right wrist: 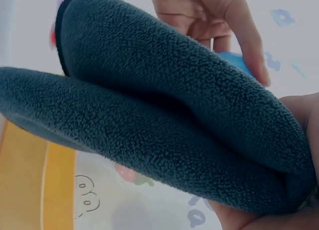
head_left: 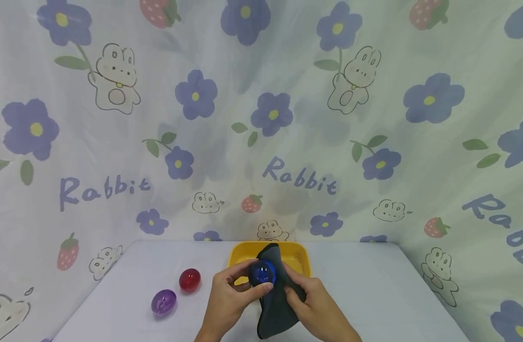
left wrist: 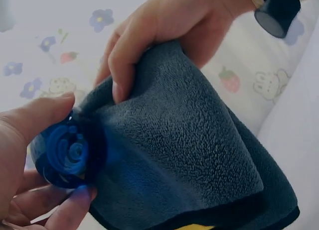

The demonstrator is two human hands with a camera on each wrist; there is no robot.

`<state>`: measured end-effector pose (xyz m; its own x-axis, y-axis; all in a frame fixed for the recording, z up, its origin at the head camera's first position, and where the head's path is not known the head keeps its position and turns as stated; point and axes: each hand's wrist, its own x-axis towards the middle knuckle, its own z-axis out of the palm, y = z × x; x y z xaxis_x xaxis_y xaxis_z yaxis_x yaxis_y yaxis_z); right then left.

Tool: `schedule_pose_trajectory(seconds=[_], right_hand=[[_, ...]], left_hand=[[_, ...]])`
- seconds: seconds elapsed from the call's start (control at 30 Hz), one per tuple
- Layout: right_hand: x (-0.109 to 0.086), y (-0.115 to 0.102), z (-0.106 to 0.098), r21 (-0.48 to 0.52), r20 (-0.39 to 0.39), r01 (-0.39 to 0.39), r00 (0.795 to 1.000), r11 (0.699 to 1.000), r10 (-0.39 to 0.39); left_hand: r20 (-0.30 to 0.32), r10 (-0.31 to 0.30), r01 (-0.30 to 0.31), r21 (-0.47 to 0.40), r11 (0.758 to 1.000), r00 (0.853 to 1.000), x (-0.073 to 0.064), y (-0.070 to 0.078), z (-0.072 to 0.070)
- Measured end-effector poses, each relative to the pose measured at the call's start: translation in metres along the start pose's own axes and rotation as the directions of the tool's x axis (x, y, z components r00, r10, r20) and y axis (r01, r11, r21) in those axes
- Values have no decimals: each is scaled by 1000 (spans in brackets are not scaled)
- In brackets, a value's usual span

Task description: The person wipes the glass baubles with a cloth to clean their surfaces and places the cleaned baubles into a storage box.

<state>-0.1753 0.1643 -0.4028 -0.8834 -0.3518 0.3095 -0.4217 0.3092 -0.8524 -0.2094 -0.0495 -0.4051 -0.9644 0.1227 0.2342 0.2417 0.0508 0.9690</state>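
A clear blue ball-like piece (head_left: 262, 273) is pinched between the thumb and fingers of my left hand (head_left: 230, 297). In the left wrist view, swirls show inside the blue piece (left wrist: 70, 153). My right hand (head_left: 314, 304) grips a folded dark grey plush cloth (head_left: 278, 304) with black edging. Thumb and fingers clasp the cloth (left wrist: 174, 135) at its upper part in the left wrist view, and the blue piece lies against its side. In the right wrist view, the cloth (right wrist: 164, 100) hangs in two thick folds and covers most of the blue piece.
A yellow tray (head_left: 302, 254) stands behind the hands, partly covered by them and the cloth. On the white table (head_left: 372, 294), a red translucent piece (head_left: 190, 280) and a purple translucent half shell (head_left: 163, 302) lie at the left. A patterned curtain (head_left: 227, 156) surrounds the table.
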Motion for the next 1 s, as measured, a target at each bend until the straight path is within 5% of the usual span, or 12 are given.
schedule_pose_trajectory(seconds=[0.53, 1.0], right_hand=[[-1, -10, -1, -104, -16, -36, 999, 994, 35], [-1, -7, 6, -223, -96, 151, 980, 963, -176]], left_hand=[[24, -81, 75, 175, 982, 996, 7, -1, -6], [140, -78, 46, 217, 975, 987, 4, -7, 0]])
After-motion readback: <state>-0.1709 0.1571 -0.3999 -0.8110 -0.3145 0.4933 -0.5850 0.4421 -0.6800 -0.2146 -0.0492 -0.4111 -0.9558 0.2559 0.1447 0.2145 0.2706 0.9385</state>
